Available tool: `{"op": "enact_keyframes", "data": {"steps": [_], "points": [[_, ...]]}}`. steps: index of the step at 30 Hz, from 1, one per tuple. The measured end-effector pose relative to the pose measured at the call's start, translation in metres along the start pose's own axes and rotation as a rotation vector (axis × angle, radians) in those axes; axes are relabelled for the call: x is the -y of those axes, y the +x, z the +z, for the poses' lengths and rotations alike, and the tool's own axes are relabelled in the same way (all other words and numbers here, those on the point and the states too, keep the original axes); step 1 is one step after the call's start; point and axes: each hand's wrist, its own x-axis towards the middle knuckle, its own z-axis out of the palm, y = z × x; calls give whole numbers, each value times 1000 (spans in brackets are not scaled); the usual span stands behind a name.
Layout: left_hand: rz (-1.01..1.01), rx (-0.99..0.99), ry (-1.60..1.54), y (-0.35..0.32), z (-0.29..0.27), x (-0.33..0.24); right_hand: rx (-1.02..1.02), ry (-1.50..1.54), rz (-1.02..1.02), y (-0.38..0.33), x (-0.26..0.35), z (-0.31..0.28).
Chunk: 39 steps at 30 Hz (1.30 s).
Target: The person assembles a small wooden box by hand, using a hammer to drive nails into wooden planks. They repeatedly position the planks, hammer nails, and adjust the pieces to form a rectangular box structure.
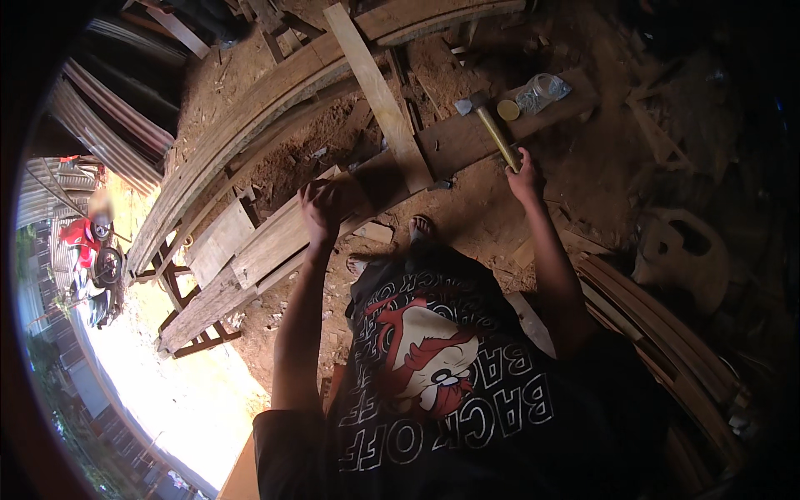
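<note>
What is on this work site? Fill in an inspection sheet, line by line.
Surface: bare dirt ground with wood scraps.
Job's things: yellow-handled hammer; pale board laid across a long plank.
Clutter: crumpled clear plastic bottle, round yellow lid, loose offcuts.
Grippers: right hand shut on the hammer handle; left hand pinched closed on the plank, its contents too small to tell.
Cables: nothing seen.
Surroundings: corrugated metal sheets, stacked curved planks, red motorbike in sunlight.
</note>
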Motion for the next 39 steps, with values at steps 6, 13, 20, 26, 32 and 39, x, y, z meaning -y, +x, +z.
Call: {"op": "enact_keyframes", "data": {"steps": [6, 13, 20, 26, 32, 39], "points": [[2, 15, 42, -1, 1, 1, 68, 80, -21, 34, -31, 35], [-46, 63, 32, -4, -8, -9, 85, 42, 57, 30, -27, 32], [-22, 81, 33, 0, -8, -10, 112, -86, 100, 25, -9, 28], [-70, 117, 55, -5, -7, -7, 138, -135, 85, 31, -9, 29], [-15, 97, 80, -4, 0, -2, 125, -56, 19, 59, -42, 65], [-9, 132, 146, -5, -1, -3, 32, -44, -93, 67, -37, 72]]}}
